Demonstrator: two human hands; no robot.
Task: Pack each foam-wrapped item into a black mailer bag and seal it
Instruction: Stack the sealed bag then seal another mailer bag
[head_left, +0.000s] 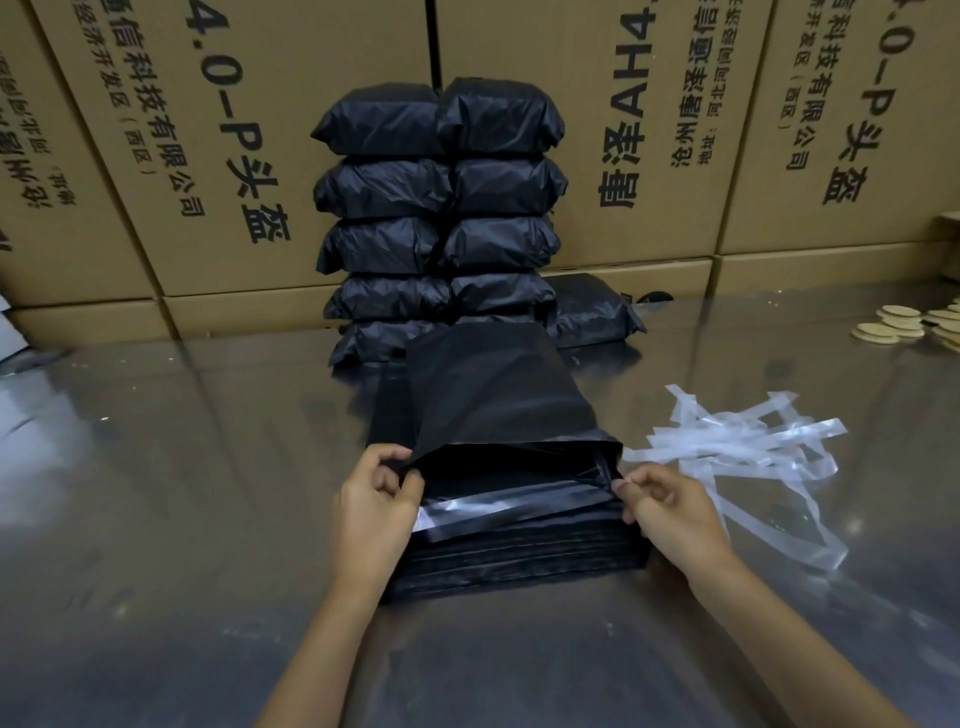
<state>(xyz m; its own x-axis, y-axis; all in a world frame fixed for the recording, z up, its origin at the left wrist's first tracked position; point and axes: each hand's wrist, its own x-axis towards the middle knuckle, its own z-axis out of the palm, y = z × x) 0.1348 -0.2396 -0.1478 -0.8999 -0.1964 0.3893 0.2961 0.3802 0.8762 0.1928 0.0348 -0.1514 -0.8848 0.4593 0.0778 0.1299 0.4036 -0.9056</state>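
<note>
A stack of flat black mailer bags (514, 561) lies on the shiny metal table (156, 493) in front of me. The top mailer bag (488, 395) is lifted, its mouth gaping toward me. My left hand (376, 514) pinches the left corner of its upper lip. My right hand (670, 514) pinches the right edge of the mouth near the glossy adhesive strip (514, 501). No foam-wrapped item is visible. Packed, sealed black bags (441, 218) are piled in two columns against the cartons behind.
Peeled clear liner strips (748, 457) lie in a heap right of the stack. Pale round discs (904, 325) sit at the far right edge. Large printed cardboard cartons (208, 156) wall off the back of the table.
</note>
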